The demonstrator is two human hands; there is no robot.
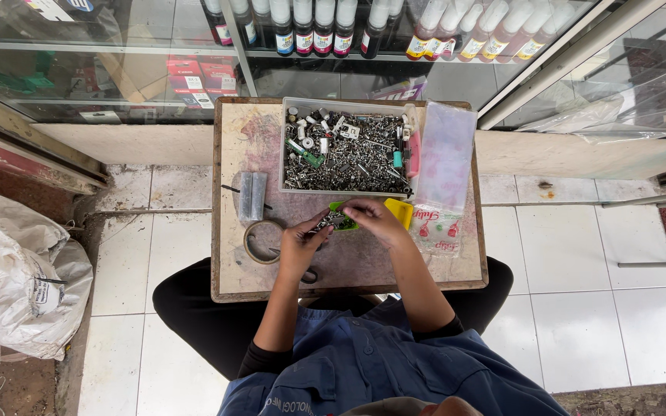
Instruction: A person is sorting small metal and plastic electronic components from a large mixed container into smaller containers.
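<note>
Two hands are brought together over the middle of a small wooden table [233,270]: the left hand [300,243] is closed around a small green circuit board [338,222], gripped between thumb and fingers, while the right hand [375,219] is curled over the board's far end, its fingertips pinched on something too small to be made out — possibly a screw or a loose part. The board is held just above the tabletop, in front of a yellow plastic piece [400,210] that is partly hidden behind the right hand. Just beside the left hand a roll of tape [260,243] is laid flat, and beyond it a small grey packet [253,195] is seen. Farther out, at the back of the table, a clear plastic tray [346,151] is filled with screws and small metal and electronic parts, and a clear plastic bag [442,181] is draped over its right edge. A white sack [21,277] is slumped on the tiled floor to the left. As for progress, the board appears to be mid-handling — nothing finished is seen set aside, and the heap in the tray looks largely undiminished.
</note>
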